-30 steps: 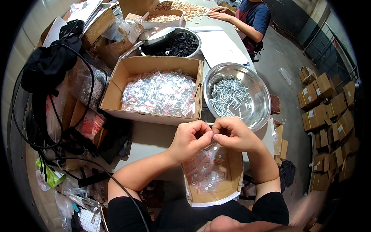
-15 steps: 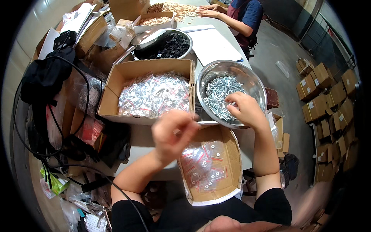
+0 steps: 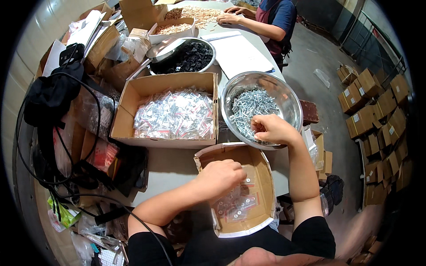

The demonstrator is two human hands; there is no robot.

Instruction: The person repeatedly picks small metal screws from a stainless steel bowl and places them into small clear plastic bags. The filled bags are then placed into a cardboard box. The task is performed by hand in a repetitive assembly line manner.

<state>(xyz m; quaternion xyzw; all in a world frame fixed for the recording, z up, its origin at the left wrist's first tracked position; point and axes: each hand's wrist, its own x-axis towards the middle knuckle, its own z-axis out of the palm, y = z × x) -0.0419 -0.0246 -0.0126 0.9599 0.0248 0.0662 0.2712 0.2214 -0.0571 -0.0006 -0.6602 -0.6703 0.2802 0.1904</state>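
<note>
My left hand (image 3: pixel 223 176) reaches into a shallow cardboard tray (image 3: pixel 265 217), its fingers drawn together over small clear zip bags (image 3: pixel 239 207). The bags have red edge lines and small white round pieces in them. What those fingertips hold, if anything, is hidden. My right hand (image 3: pixel 277 128) hangs over the near side of a steel bowl (image 3: pixel 290 99), fingers curled in a pinch just above a heap of silver screws (image 3: pixel 253 106). Whether a screw sits between them cannot be made out. A deep cardboard box (image 3: pixel 166 142) left of the bowl holds many filled zip bags (image 3: pixel 175 113).
Behind the box stands a metal bowl of black parts (image 3: pixel 191 55) with a steel scoop (image 3: pixel 162 48). White paper (image 3: pixel 239 53) lies beside it. Across the table a co-worker's hands (image 3: pixel 230 17) touch small wooden pieces (image 3: pixel 199 17). Black cables (image 3: pixel 95 193) hang at left.
My left hand has dropped from near the deep box's front edge into the shallow tray. My right hand has shifted slightly toward the bowl's near rim, its fingers curling more closely.
</note>
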